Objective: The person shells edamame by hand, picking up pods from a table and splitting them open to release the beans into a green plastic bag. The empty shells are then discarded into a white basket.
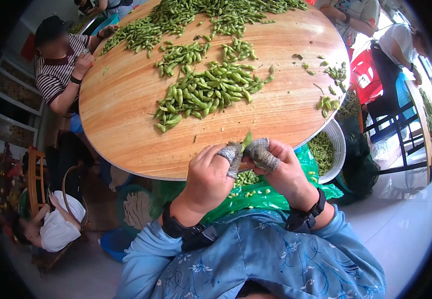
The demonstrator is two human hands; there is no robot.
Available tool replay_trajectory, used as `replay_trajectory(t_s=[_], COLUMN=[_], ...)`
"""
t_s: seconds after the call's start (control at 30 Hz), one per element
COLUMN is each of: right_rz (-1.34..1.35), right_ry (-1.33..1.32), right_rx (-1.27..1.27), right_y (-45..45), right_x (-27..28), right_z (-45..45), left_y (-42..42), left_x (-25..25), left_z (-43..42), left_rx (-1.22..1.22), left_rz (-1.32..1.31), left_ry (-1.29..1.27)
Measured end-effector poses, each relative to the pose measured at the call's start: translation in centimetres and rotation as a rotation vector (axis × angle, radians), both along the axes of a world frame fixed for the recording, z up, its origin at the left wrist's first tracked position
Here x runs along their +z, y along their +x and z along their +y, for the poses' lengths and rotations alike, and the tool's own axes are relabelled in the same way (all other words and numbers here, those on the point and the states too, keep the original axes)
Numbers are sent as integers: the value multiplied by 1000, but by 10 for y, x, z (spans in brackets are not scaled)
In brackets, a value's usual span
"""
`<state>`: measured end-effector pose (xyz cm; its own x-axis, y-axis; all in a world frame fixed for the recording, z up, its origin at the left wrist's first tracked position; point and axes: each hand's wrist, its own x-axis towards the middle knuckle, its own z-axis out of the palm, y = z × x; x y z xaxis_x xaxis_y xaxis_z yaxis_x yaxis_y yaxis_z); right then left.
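Note:
My left hand [210,172] and my right hand [283,172] meet at the near edge of the round wooden table [141,142], both closed in a pinch. Worn grey knit covers wrap some of the fingers. Between the fingertips a green soybean pod [247,140] sticks up; its lower end is hidden by the fingers. Below my hands, shelled green beans [246,178] lie on a green plastic sheet [270,202] over my lap. A pile of unshelled pods [203,92] lies on the table just beyond my hands.
More pods [186,20] heap at the table's far side. A white basket [339,149] of pods stands to the right, below the table edge. A person in a striped shirt [56,70] sits at left. Blue and green basins [117,244] stand on the floor at left.

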<state>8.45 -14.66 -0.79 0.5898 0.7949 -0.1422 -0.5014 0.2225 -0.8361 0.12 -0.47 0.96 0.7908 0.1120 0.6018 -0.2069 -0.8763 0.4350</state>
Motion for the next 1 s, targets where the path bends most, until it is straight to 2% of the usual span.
replay_trajectory(t_s=[0.27,0.47,0.8,1.0], right_rz=[-75,-113,-50,-48], right_ry=[-94,-128,-101,-172], right_rx=[52,52,78,85], right_y=[3,2,4,3], right_x=[9,12,10,13], right_z=[-3,1,0,2], left_y=[-2,-2,-5,-6], left_x=[3,1,3,-3], left_z=[0,1,5,6], left_rx=[-44,-92,-148,-185], left_rz=[23,-3,8,17], left_ry=[86,55,96,94])
